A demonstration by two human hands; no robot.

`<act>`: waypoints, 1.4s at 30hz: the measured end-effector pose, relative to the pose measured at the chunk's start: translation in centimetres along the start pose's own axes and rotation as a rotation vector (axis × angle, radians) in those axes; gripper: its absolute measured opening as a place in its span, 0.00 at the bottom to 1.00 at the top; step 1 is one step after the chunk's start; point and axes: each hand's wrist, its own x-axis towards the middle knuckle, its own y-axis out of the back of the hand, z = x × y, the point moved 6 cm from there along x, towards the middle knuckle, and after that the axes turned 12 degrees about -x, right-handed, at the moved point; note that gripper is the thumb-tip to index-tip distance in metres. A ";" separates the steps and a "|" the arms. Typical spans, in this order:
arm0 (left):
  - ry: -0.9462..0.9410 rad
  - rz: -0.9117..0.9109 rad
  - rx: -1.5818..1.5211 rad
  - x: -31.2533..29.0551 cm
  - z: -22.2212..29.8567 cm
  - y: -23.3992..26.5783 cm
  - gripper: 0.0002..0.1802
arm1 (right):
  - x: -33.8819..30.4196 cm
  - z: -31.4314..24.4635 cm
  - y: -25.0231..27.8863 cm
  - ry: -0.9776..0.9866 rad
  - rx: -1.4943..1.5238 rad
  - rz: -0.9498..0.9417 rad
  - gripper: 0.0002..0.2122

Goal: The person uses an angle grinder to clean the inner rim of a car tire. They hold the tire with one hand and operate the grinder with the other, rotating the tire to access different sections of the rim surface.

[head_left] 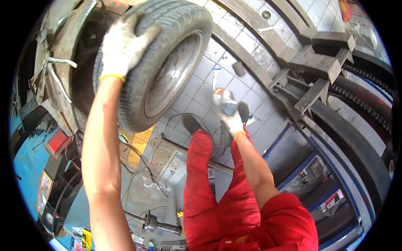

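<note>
My left hand (124, 47), in a white work glove, lies flat with spread fingers on the tread of a car wheel's tyre (144, 85). The wheel's dull metal rim (176, 73) faces right. My right hand (233, 124), also gloved, grips a corded power tool that looks like an angle grinder (227, 104). Its round head is slightly blurred, with orange-red at one side, and its dark body hangs beside my leg. The tool is held above the tiled floor, apart from the wheel.
Worn bodywork with a red lamp (57, 142) stands left of the wheel. Heavy steel lift beams with chains (360, 96) run along the right. A black cable (168, 125) loops near my shoes. A wrench (266, 29) and a dark block (239, 68) lie on the tiles. Blue-framed shelving (301, 161) stands lower right.
</note>
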 end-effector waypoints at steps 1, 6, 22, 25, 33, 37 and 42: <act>-0.009 0.015 0.014 -0.8 0.2 -0.3 0.38 | -1.4 -0.2 1.4 -0.035 0.157 -0.015 0.26; -0.049 0.116 0.049 -3.6 3.2 -0.6 0.35 | -6.7 -5.3 9.3 -0.011 0.637 0.138 0.19; 0.078 0.113 -0.105 -8.2 8.5 -0.8 0.37 | -17.4 -20.9 16.0 0.333 0.996 -0.158 0.13; 0.098 0.115 -0.111 -9.3 9.2 -1.4 0.36 | -18.2 -22.5 13.9 0.368 1.043 -0.194 0.14; 0.151 0.411 -0.677 -11.8 10.6 -1.1 0.28 | -18.9 -25.9 9.6 0.479 0.891 -0.148 0.22; 0.263 0.485 -1.599 -13.5 8.0 -1.2 0.27 | -17.0 -27.9 7.8 0.513 0.863 -0.157 0.26; 0.345 0.242 -0.507 -21.1 -7.1 2.4 0.14 | -15.9 -31.2 6.6 0.599 0.677 -0.090 0.27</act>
